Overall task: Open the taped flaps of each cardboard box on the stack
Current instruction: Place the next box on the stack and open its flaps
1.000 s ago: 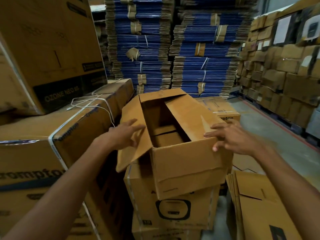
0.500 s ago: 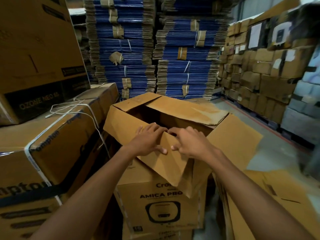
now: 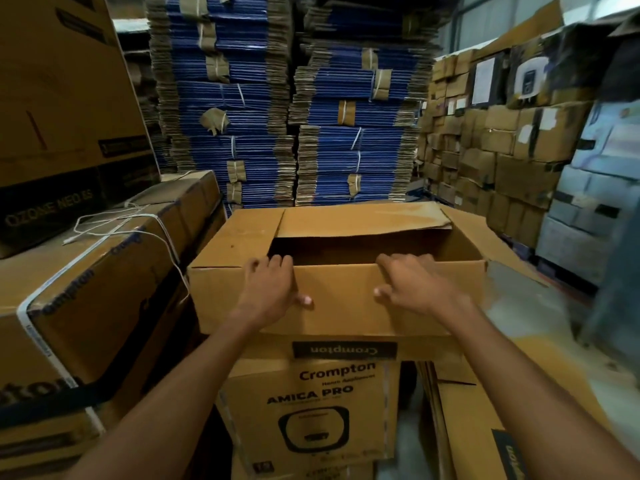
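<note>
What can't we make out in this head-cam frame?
- Inside of the top box: dark, hidden by its near wall and the far flap.
- Fingertips of the left hand and right hand: curled over the rim, hidden inside.
- Small print on the AMICA PRO box: too small and blurred.
- Flattened cartons: cut off by the bottom edge.

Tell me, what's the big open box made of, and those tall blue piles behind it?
The open box looks like plain brown cardboard with a dull finish; its flaps are creased and bent. The blue piles are probably flattened cardboard cartons printed blue, since brown layered edges show at their sides.
</note>
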Motion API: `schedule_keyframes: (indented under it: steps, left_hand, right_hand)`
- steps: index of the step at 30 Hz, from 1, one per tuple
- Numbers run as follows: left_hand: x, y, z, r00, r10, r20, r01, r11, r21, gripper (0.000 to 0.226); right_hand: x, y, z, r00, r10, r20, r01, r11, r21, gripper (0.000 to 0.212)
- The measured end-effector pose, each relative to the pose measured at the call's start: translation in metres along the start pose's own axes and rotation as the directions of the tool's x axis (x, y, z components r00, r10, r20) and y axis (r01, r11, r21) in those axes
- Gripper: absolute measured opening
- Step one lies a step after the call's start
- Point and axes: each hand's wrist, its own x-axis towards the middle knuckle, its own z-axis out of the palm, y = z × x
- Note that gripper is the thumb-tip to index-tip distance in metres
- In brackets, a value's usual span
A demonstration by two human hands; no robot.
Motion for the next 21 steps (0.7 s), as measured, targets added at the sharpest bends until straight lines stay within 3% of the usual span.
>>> schedule_keyframes:
  steps: [3, 9, 12, 15, 17, 21]
  left_hand:
    - [-0.012, 0.035, -0.001, 0.998, 0.059, -0.007, -0.059, 0.998, 0.019, 0.079]
    - [-0.019, 0.025, -0.010, 0.998, 0.064, 0.008, -0.064, 0.997, 0.034, 0.065]
    - [-0.023, 0.019, -0.018, 0.989, 0.032, -0.146, -0.014, 0.992, 0.126, 0.076]
    - [-0.016, 0.003, -0.044, 0.947, -0.067, -0.313, 0.119, 0.981, 0.151, 0.081]
    - [-0.011, -0.022, -0.059, 0.929, -0.156, -0.336, 0.234, 0.950, 0.207, 0.079]
    - [-0.013, -0.078, -0.058, 0.872, -0.469, -0.141, 0.489, 0.829, 0.271, 0.083]
  right_hand:
    - [0.015, -0.041, 0.018, 0.992, -0.095, -0.083, 0.098, 0.995, 0.036, 0.048]
    - [0.021, -0.061, 0.049, 0.919, -0.160, -0.359, 0.194, 0.979, 0.060, 0.036]
    - [0.025, -0.056, 0.061, 0.891, -0.163, -0.425, 0.209, 0.976, 0.064, 0.031]
    - [0.025, -0.056, 0.067, 0.871, -0.138, -0.472, 0.198, 0.977, 0.079, 0.036]
    - [0.023, -0.054, 0.071, 0.854, -0.144, -0.500, 0.197, 0.979, 0.056, 0.043]
    - [0.024, -0.055, 0.074, 0.834, -0.150, -0.531, 0.200, 0.979, 0.038, 0.045]
